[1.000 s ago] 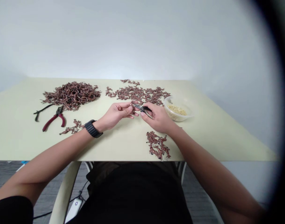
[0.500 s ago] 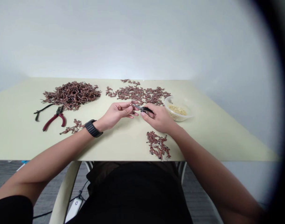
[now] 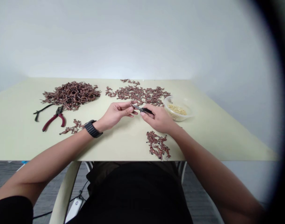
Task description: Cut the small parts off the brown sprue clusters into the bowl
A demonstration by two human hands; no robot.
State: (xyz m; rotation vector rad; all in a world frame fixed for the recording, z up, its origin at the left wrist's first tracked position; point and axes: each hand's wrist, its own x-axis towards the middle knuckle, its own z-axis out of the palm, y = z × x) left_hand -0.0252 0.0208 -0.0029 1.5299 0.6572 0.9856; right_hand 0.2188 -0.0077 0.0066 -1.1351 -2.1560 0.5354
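My left hand point(image 3: 117, 112) pinches a small brown figurine point(image 3: 132, 103) between thumb and fingers; most of it is hidden. In my right hand point(image 3: 158, 117) is a pair of black-handled pliers point(image 3: 140, 108), gripped with the handles close together. The jaws point left and meet the figurine at my left fingertips. What the tips hold, if anything, is too small to make out. Just right of my right hand stands a clear plastic bowl point(image 3: 190, 115) with tiny gold-coloured pieces point(image 3: 177, 110) inside. Below that hand lies a group of brown figurines point(image 3: 158, 145).
A tall heap of brown figurines point(image 3: 72, 95) sits back left, with a flatter spread point(image 3: 140, 94) behind my hands. Red-handled pliers point(image 3: 54, 119) and a black-handled tool point(image 3: 43, 111) lie at left. More figurines point(image 3: 73, 126) rest by my left wrist on the pale table point(image 3: 119, 146).
The handles of the pliers in my right hand have come closer together. My left fingers have shifted slightly around the figurine. The things on the table stay where they were.
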